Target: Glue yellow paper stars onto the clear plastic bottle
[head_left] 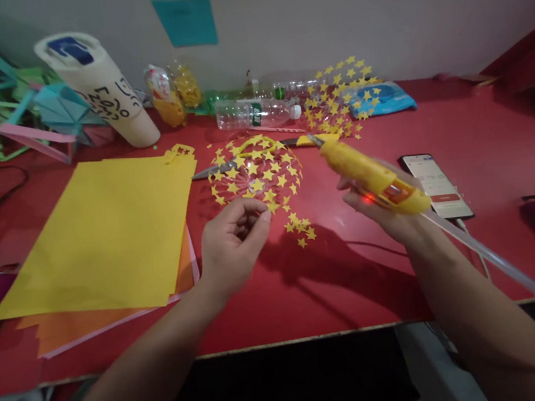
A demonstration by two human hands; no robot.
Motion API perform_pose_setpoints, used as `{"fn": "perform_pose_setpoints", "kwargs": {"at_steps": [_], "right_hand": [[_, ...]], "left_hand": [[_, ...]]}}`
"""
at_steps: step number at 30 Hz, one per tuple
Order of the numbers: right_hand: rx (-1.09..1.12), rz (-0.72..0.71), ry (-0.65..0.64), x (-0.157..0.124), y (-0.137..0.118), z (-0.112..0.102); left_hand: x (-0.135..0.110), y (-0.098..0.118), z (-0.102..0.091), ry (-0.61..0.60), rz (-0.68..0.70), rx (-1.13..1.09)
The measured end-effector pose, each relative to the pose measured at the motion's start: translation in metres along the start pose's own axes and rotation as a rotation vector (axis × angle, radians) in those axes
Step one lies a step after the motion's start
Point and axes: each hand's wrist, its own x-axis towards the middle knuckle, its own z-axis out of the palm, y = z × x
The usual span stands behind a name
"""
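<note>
My right hand (pixel 380 209) grips a yellow hot glue gun (pixel 366 175), its nozzle pointing up and left and a clear glue stick (pixel 493 254) trailing from its back. A red light glows on its side. My left hand (pixel 233 240) is closed in a pinch, with a small yellow paper star (pixel 273 207) at the fingertips. Just beyond it, a clear, rounded plastic piece (pixel 245 180) dotted with yellow stars rests on the table. Several loose stars (pixel 300 226) lie beside it. Scissors (pixel 215 170) and a yellow-black utility knife (pixel 306 141) lie partly behind the piece.
Yellow paper sheets (pixel 100 234) cover the left of the red table (pixel 347 295). Behind stand a white tumbler (pixel 102 90), plastic bottles (pixel 257 112) and another star-covered piece (pixel 337 97). A blue packet (pixel 382 98) lies at the back; a phone (pixel 435 183) with a cable is at right.
</note>
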Motion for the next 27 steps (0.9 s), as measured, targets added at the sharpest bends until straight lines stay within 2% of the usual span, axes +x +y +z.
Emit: {"fn": "perform_pose_setpoints", "kwargs": {"at_steps": [4,8,17,27], "right_hand": [[0.236,-0.056,-0.162,-0.011,-0.019,0.011],[0.26,-0.137,-0.266,-0.012,-0.027,0.015],[0.214,-0.147,-0.213,-0.013,-0.032,0.018],[0.168,-0.132,-0.231,-0.012,-0.034,0.021]], "left_hand": [[0.003,-0.001,-0.003,0.057,0.035,0.071],[0.003,-0.004,-0.004,0.074,0.068,0.109],[0.001,-0.006,-0.002,0.074,0.095,0.139],[0.001,-0.007,0.0,0.069,0.085,0.101]]}}
